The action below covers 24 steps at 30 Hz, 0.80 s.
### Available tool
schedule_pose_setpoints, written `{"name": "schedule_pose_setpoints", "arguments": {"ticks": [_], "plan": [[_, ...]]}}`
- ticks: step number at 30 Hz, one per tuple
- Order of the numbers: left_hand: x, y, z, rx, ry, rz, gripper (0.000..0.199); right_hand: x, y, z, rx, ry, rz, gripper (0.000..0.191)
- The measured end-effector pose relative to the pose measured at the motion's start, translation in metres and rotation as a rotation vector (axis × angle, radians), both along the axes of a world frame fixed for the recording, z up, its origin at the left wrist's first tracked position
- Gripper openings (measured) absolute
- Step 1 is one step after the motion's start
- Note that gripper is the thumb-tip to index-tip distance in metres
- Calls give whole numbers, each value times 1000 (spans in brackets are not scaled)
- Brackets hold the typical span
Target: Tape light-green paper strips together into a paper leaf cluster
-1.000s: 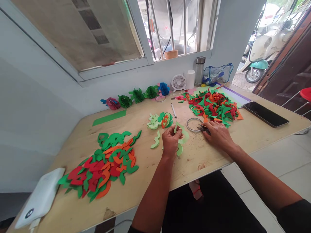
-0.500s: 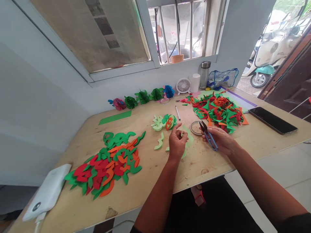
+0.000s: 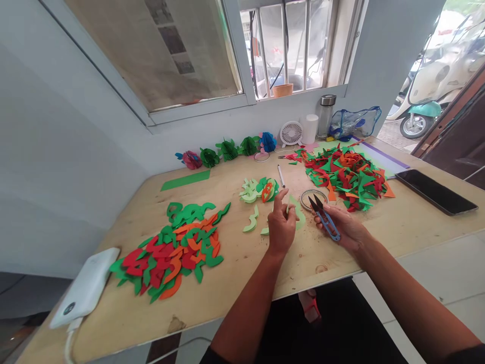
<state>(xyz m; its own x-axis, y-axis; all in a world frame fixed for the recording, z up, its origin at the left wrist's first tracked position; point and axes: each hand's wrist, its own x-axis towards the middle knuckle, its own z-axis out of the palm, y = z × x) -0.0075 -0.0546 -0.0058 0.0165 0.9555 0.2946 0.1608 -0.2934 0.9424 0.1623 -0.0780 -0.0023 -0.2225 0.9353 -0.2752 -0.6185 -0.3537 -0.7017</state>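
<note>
My right hand [image 3: 343,225] is closed round blue-handled thread snips [image 3: 328,222], whose dark blades are apart and point up over a silvery ring [image 3: 306,201]. To its left, my left hand [image 3: 282,222] is raised over pale green paper [image 3: 299,215], with the index finger up and the other fingers bent. Whether it pinches a small piece is hidden. Left of it lies a pale green curved cutout [image 3: 251,220]. Behind are a stack of pale green cutouts [image 3: 249,191] and a green and orange one [image 3: 268,190].
A heap of green, red and orange cutouts [image 3: 174,253] covers the left side; scraps [image 3: 348,174] are piled back right. A phone [image 3: 435,191], pen [image 3: 281,176], small fan [image 3: 291,133], glass bottle [image 3: 326,117] and white power bank [image 3: 85,288] surround the work area.
The view has shifted, so the table items sit slightly further right. My left hand's fingers have loosened and its index finger has lifted. My right hand still holds the snips.
</note>
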Motion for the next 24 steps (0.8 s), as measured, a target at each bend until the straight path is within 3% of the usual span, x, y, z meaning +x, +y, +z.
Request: {"name": "schedule_pose_setpoints", "arguments": {"ticks": [15,24], "plan": [[-3,0,-6,32,23,-9,17,-2,-3,0,40,-24,-10,16],[-2,0,-3,67,171,10,24,-4,-5,1,63,-28,34,19]]}}
